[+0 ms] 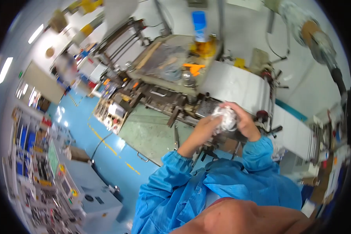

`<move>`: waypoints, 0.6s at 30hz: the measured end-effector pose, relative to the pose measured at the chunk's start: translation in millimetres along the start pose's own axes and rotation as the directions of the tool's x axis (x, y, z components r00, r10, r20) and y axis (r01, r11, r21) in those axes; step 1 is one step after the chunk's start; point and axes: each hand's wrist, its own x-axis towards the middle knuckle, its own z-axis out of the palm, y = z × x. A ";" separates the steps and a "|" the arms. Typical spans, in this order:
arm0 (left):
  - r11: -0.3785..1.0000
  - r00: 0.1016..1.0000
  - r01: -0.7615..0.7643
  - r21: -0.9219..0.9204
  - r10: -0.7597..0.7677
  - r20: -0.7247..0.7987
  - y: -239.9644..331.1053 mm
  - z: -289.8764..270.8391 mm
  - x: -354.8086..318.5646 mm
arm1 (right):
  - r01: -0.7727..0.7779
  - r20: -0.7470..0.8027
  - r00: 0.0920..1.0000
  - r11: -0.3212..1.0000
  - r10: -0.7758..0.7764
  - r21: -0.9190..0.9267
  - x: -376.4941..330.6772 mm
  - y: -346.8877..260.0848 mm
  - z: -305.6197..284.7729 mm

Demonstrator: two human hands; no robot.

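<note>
Both my hands are closed around a crumpled white wad [225, 118], a rag or paper; I cannot tell which. My left hand [206, 128] grips it from the left side. From the right, my right hand [243, 119] curls its fingers over the wad's top. The wad is held in front of my chest, above the near edge of a metal machine, close to a grey metal block [206, 108]. Some of my fingertips are hidden behind the wad.
Beyond my hands, a machine tray [146, 64] carries orange scrapers [194, 68] and a blue-capped spray can [199, 25]. A white metal panel [232, 85] lies to the right, by dark red knobs [262, 116]. A green bench top [148, 130] stands left over the blue floor [99, 140].
</note>
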 end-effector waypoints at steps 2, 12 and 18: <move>0.997 0.998 0.054 -0.060 -0.056 -0.028 6.6 6.4 -1.4 | 0.128 0.125 0.989 0.869 -0.077 -0.478 7.8 -13.7 1.4; 0.963 0.998 -0.061 -0.263 0.055 -0.030 43.2 7.3 -43.0 | 0.155 -0.041 0.973 0.771 -0.229 -0.617 12.0 13.8 -20.6; 0.886 0.862 -0.304 0.351 0.412 -0.296 48.8 -14.9 -73.9 | 0.260 0.121 0.965 0.799 -0.232 -0.542 30.8 -0.2 -13.0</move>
